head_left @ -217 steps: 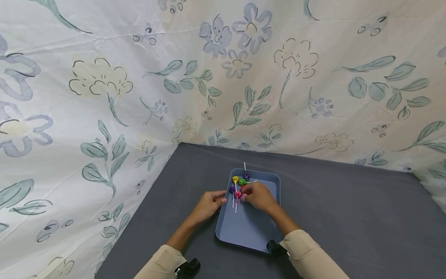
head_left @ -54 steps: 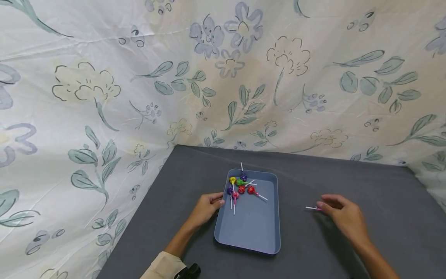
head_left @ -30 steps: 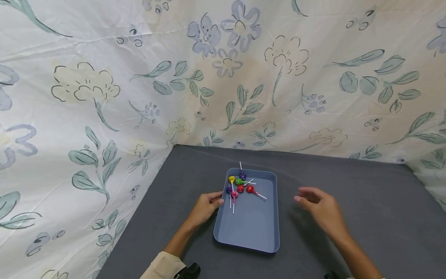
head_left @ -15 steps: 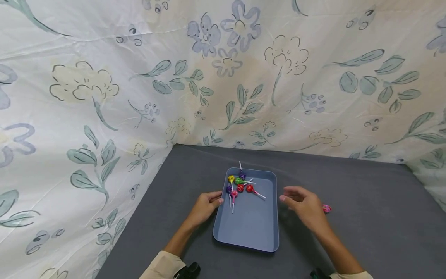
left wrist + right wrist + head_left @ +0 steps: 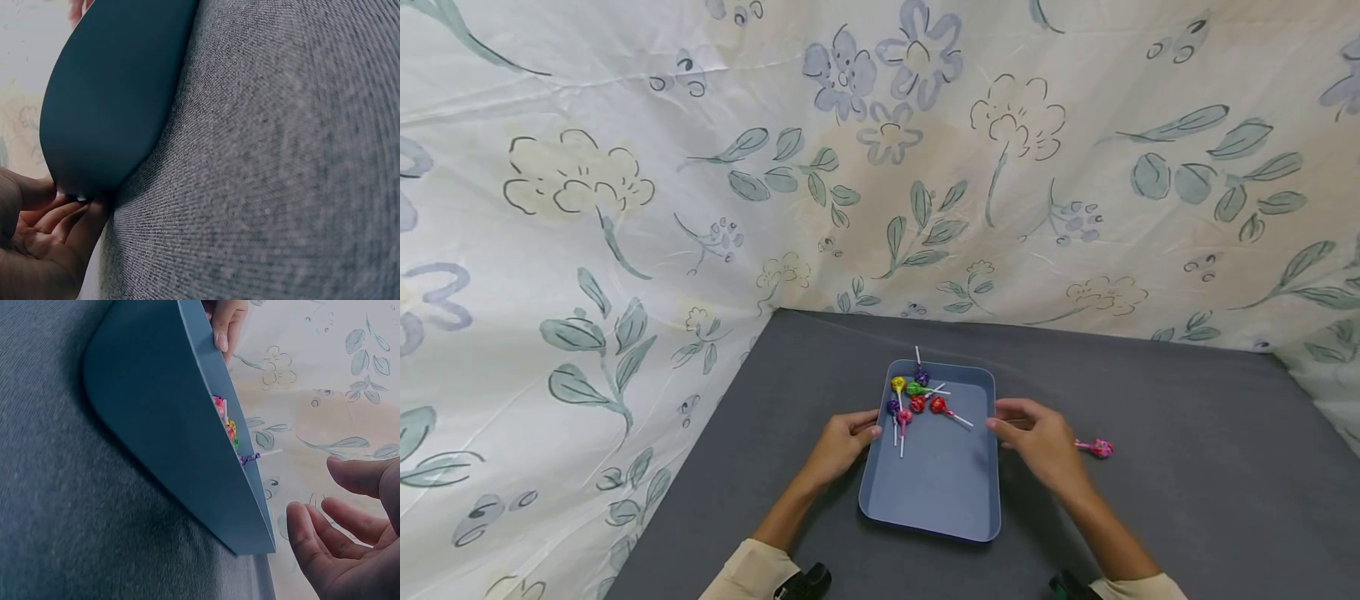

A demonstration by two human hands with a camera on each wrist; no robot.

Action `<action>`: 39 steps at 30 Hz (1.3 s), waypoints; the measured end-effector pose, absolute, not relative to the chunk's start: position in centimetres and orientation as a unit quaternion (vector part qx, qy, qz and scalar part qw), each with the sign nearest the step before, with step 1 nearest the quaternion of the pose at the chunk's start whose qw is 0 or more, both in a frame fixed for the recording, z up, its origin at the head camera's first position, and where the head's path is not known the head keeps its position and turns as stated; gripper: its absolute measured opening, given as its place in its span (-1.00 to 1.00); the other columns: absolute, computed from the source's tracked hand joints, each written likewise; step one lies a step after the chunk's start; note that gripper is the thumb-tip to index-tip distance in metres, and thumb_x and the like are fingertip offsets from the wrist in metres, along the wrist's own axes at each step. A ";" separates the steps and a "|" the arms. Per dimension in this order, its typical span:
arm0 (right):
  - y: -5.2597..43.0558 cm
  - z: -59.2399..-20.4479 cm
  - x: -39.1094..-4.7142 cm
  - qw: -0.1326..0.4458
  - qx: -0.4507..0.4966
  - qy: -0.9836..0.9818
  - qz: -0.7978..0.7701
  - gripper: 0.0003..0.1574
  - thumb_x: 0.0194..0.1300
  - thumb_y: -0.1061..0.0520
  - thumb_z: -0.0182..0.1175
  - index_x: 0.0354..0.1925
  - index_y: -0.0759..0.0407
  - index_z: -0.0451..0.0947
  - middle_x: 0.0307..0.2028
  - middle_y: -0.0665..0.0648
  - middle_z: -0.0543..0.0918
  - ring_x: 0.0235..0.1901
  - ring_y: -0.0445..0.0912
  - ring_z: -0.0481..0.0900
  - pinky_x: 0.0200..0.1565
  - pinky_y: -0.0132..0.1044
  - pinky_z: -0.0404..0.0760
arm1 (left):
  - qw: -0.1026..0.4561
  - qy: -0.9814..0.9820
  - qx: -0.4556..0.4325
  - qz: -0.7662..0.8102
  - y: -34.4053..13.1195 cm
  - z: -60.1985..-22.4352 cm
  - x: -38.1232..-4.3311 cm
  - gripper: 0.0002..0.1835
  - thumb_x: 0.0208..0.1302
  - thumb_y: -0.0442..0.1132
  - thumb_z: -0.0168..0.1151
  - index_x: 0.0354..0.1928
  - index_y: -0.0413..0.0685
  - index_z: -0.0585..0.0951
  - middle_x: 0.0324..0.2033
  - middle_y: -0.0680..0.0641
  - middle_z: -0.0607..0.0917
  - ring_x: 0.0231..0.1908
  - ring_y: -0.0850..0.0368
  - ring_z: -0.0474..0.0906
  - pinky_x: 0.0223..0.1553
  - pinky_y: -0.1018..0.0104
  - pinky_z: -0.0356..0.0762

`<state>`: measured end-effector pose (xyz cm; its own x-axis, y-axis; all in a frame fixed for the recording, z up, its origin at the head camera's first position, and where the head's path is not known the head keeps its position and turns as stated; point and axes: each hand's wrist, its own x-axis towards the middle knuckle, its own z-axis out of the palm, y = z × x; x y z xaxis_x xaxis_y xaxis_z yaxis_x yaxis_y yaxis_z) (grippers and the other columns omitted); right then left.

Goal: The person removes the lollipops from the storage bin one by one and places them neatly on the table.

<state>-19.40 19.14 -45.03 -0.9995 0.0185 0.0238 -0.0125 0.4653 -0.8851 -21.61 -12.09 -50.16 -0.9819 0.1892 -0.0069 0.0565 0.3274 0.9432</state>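
Note:
A blue-grey tray (image 5: pixel 936 492) lies on dark cloth, with several wrapped lollipops grouped toward its far left. Among them are a yellow one (image 5: pixel 898 384), a green one (image 5: pixel 916 388), a pink one (image 5: pixel 905 417), and red (image 5: pixel 938 405) and purple ones (image 5: pixel 922 378). My left hand (image 5: pixel 841 446) pinches the tray's left side, thumb at the rim; the left wrist view shows its fingers (image 5: pixel 81 234) against the tray wall. My right hand (image 5: pixel 1041 442) is beside the right rim, fingers loosely bent; a gap shows in the right wrist view. Outside the tray lies another pink lollipop (image 5: pixel 1102 448), its stick partly hidden by my right hand.
Grey cloth (image 5: pixel 1210 467) covers the table and stretches far to the right. Floral fabric (image 5: pixel 1037 208) hangs as a wall behind and along the left side. One purple lollipop's white stick (image 5: pixel 917 354) sticks out over the tray's far rim.
My right hand picked a pink lollipop from the tray, laid it on the cloth to the right, let go, and came back left to the tray's right rim. My left hand stayed at the tray.

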 end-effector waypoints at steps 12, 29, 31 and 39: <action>17.5 -44.5 -20.1 0.000 -0.010 -0.851 0.525 -0.45 0.43 0.01 0.44 0.26 0.24 0.65 0.06 0.24 0.75 0.01 0.07 0.75 -0.08 -0.19 0.81 | 0.055 0.818 0.075 0.568 -12.2 -50.1 -21.7 -0.60 0.57 -0.37 0.20 0.33 -0.45 0.57 0.23 -0.39 0.68 0.20 -0.21 0.69 0.17 0.05 0.69; 15.6 -44.5 -21.6 0.000 -0.009 -0.842 0.540 -0.47 0.40 -0.02 0.45 0.20 0.24 0.69 0.01 0.22 0.77 -0.05 0.01 0.76 -0.04 -0.01 0.81 | 0.057 0.815 0.078 0.571 -12.4 -50.3 -21.6 -0.60 0.57 -0.38 0.19 0.33 -0.46 0.56 0.23 -0.40 0.67 0.22 -0.23 0.68 0.18 0.04 0.68; 15.4 -44.4 -21.7 0.002 -0.010 -0.841 0.542 -0.49 0.41 -0.01 0.45 0.19 0.24 0.70 0.02 0.23 0.77 -0.06 0.02 0.76 -0.04 -0.01 0.81 | 0.058 0.814 0.077 0.572 -12.4 -50.4 -21.6 -0.60 0.57 -0.38 0.19 0.33 -0.47 0.56 0.23 -0.40 0.67 0.22 -0.23 0.68 0.18 0.04 0.69; 14.6 -44.8 -22.1 0.016 -0.014 -0.836 0.549 -0.57 0.41 0.07 0.44 0.14 0.27 0.72 -0.01 0.25 0.78 -0.10 0.01 0.73 -0.07 -0.05 0.82 | 0.057 0.816 0.078 0.570 -12.4 -50.4 -21.4 -0.59 0.57 -0.36 0.20 0.33 -0.45 0.56 0.23 -0.38 0.68 0.21 -0.22 0.69 0.18 0.03 0.68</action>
<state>-22.06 14.56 -44.85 -0.9991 0.0404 0.0111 0.0058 0.3971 -0.9178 -21.41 -12.43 -50.38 -0.9811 0.1934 -0.0045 0.0625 0.3390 0.9387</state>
